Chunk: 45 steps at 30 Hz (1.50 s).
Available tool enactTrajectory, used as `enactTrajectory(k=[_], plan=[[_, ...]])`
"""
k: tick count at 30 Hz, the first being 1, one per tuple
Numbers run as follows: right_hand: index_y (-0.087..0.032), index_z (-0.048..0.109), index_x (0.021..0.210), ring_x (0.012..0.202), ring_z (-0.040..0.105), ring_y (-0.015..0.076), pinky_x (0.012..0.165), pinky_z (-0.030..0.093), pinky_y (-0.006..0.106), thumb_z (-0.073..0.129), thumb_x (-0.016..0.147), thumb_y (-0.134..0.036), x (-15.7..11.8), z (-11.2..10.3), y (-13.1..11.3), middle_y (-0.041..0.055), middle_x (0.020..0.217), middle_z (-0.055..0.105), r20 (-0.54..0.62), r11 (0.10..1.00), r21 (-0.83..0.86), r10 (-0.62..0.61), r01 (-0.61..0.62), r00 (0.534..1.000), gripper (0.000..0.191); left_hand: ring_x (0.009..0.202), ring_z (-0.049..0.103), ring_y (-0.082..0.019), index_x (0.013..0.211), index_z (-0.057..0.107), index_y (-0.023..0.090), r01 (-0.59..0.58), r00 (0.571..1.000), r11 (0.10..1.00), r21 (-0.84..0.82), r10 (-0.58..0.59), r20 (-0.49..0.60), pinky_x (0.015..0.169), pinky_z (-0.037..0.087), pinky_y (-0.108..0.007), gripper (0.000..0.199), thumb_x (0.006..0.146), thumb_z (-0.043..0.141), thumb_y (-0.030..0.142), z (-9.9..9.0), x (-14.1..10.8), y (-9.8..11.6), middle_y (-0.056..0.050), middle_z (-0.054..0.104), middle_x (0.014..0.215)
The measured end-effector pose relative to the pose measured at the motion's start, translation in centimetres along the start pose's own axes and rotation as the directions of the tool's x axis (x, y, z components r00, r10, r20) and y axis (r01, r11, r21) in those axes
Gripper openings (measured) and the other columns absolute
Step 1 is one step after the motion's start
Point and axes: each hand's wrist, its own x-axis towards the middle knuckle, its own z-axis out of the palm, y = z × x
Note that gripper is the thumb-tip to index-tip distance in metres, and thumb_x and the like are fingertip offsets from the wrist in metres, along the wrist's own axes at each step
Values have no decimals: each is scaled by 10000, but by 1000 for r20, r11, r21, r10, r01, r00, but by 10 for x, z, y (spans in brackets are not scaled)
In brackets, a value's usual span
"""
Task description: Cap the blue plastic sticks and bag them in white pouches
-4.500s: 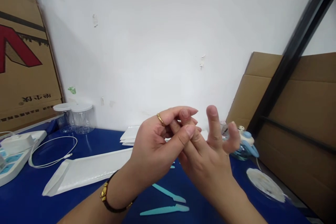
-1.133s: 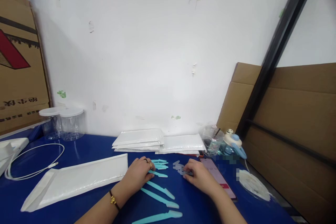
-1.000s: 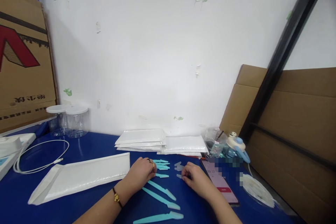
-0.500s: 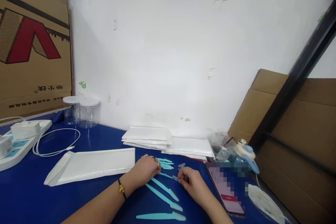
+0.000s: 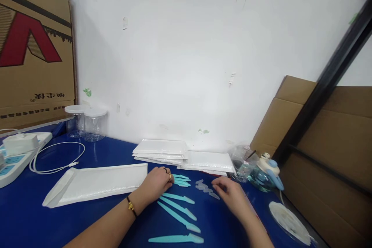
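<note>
My left hand (image 5: 159, 182) is closed, its fingers curled over the handle ends of a small pile of turquoise eyebrow razors (image 5: 181, 180). Its fingertips are partly hidden. Below it, several more razors (image 5: 178, 209) fan out over the blue table, with translucent covers over their blade ends. One razor (image 5: 176, 238) lies apart near the front edge. To the right of the pile are several small translucent blade caps (image 5: 205, 188). My right hand (image 5: 229, 193) is just right of these caps, thumb and forefinger apart with nothing between them.
A white bubble mailer (image 5: 99, 184) lies left of my hands. Stacked mailers (image 5: 161, 150) stand by the wall. Clear jars (image 5: 95, 126), a white cable (image 5: 55, 170) and a power strip (image 5: 26, 159) are at left. A blue-white figurine (image 5: 269, 168) and a round white item (image 5: 289, 221) are at right.
My right hand has moved right, away from the razor it was touching, and its fingers have opened. That razor now lies at the top of the fan. More caps show.
</note>
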Motion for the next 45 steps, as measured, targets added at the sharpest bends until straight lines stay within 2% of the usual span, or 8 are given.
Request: enactTrajectory(k=[3, 8, 11, 15, 20, 35, 41, 45], plan=[[-198, 667, 791, 645, 570, 167, 613, 420, 257, 533, 751, -232, -2, -14, 16, 30, 733, 658, 41, 993, -108, 55, -51, 998, 145, 911, 545, -179, 924, 642, 267, 5, 1000, 1000, 30, -5, -3, 732, 339, -286, 142, 860, 521, 229, 1, 1, -8, 3, 629, 983], [-191, 655, 752, 661, 580, 165, 607, 412, 236, 598, 679, -200, -5, -5, 13, 25, 717, 646, 118, 978, -190, 112, -88, 987, 92, 903, 549, -178, 903, 621, 244, 19, 1000, 999, 26, -18, -20, 732, 334, -287, 95, 855, 539, 246, 7, 3, -10, 0, 632, 950], [-185, 646, 698, 638, 573, 144, 588, 400, 216, 545, 700, -150, -5, 3, 7, 25, 716, 629, 173, 983, -183, 47, -15, 984, 107, 840, 564, -165, 823, 612, 221, -7, 1000, 1000, 19, 7, -9, 721, 331, -275, 84, 855, 540, 249, 5, 3, -8, 7, 640, 855], [-182, 625, 675, 616, 552, 120, 567, 383, 194, 494, 734, -116, -5, 14, -4, 15, 713, 593, 180, 988, -130, -62, 86, 982, 158, 749, 567, -138, 759, 604, 204, -124, 992, 992, -10, 124, 14, 709, 334, -252, 192, 892, 476, 255, 2, 1, 0, 11, 637, 761], [-182, 622, 692, 602, 531, 98, 541, 366, 172, 507, 742, -93, -5, 28, -17, -1, 709, 563, 193, 988, 5, -154, 156, 969, 154, 741, 564, -134, 758, 605, 212, -207, 978, 977, -47, 208, 20, 694, 328, -241, 161, 873, 493, 228, 6, 1, 6, 19, 642, 762], [-185, 641, 678, 592, 539, 116, 516, 373, 187, 514, 747, -98, -6, 30, -28, 9, 687, 569, 215, 987, -3, -159, 163, 964, 169, 752, 575, -140, 763, 620, 223, -186, 981, 980, -76, 190, 46, 702, 354, -239, 146, 854, 505, 227, 8, 1, 10, 20, 653, 774], [-209, 682, 739, 665, 568, 133, 581, 395, 203, 539, 796, -158, -6, 33, -38, 9, 714, 610, 263, 976, 48, -215, 210, 941, 163, 818, 573, -146, 807, 632, 243, -216, 973, 969, -117, 224, 60, 753, 350, -256, 84, 838, 554, 236, 14, 2, 13, 31, 656, 831], [-200, 682, 780, 709, 580, 150, 650, 423, 235, 506, 829, -208, -1, 19, -16, 27, 768, 628, 143, 992, 2, -125, 126, 982, 182, 949, 533, -182, 941, 611, 262, -114, 993, 992, -52, 112, -32, 791, 340, -291, 118, 827, 588, 283, 11, 2, 2, 10, 617, 988]])
